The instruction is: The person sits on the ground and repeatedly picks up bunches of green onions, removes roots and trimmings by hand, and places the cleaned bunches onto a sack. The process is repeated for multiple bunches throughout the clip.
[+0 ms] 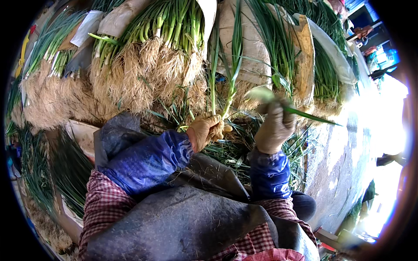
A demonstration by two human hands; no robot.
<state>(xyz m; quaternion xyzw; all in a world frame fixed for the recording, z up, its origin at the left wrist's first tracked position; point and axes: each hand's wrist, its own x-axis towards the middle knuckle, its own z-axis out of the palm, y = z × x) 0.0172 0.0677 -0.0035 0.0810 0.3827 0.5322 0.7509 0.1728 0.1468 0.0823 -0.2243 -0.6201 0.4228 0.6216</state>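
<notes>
My left hand [201, 133], in a tan glove and blue sleeve cover, is closed around the root end of a few green onions [231, 93]. Their pale stems rise from the fist and the dark leaves run away from me. To its right, my gloved right hand [273, 132] grips a loose green onion leaf [308, 116]. That hand and the near part of the leaf are motion-blurred. Loose leaf trimmings [238, 155] lie below and between both hands. Just beyond the left hand is a thick heap of green onions [166, 29] with shaggy tan roots [153, 71].
More green onions [49, 42] are stacked at the far left, and others [326, 71] at the right, partly under pale sheeting [339, 62]. A dark apron [183, 225] covers my lap. Grey ground [336, 163] stretches right towards strong glare. Another person's hand [363, 32] shows at upper right.
</notes>
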